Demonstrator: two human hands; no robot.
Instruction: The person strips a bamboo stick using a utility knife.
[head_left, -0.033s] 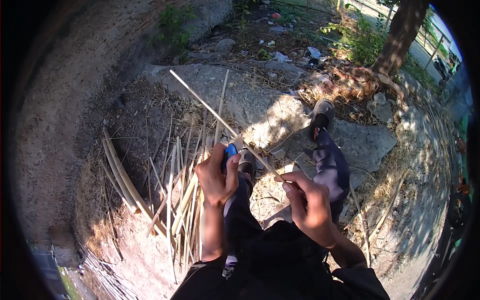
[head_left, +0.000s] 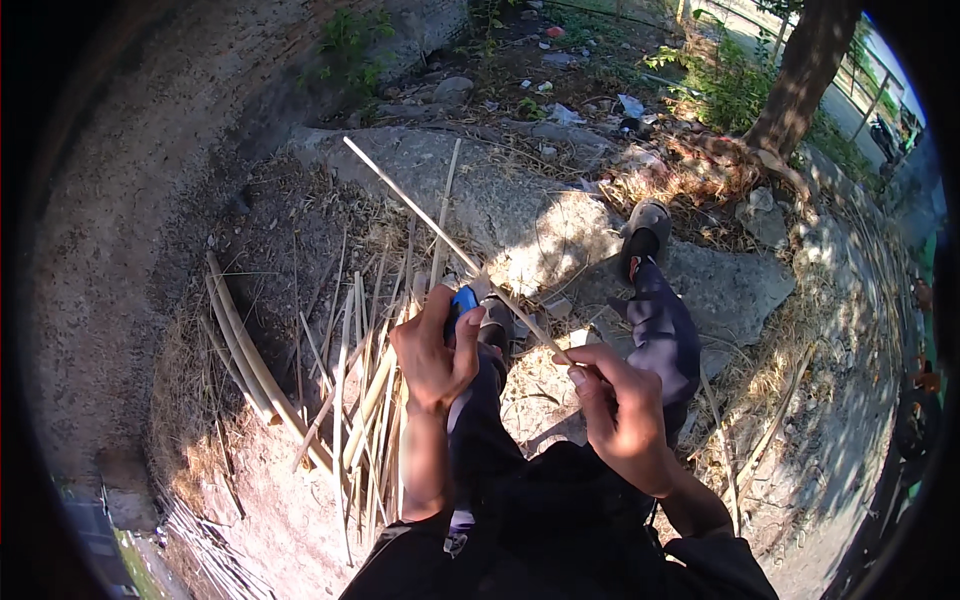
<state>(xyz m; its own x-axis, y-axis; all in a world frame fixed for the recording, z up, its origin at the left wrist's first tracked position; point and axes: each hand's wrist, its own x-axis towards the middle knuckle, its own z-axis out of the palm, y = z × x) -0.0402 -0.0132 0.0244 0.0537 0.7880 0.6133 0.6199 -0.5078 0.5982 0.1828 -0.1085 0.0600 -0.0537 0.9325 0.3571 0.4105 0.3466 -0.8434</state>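
Note:
Between the thumb and bent fingers of my right hand [head_left: 622, 415] is the near end of a thin, pale bamboo strip [head_left: 412, 203]. The strip slants up and away to the left, over the rock. My left hand [head_left: 435, 350] is closed round a blue-handled knife [head_left: 463, 302]. Its short greyish blade [head_left: 481, 287] meets the strip about midway; whether it cuts in is too small to tell. Below and left of my left hand, several split bamboo strips [head_left: 345, 400] lie in a loose pile on the ground.
Thicker curved bamboo pieces [head_left: 245, 345] lie left of the pile. A large flat rock [head_left: 480, 190] spans the ground ahead, with my shoe [head_left: 645, 228] on it. A tree trunk [head_left: 808, 75] stands far right. Litter [head_left: 565, 115] lies beyond the rock; a rough wall [head_left: 150, 150] rises left.

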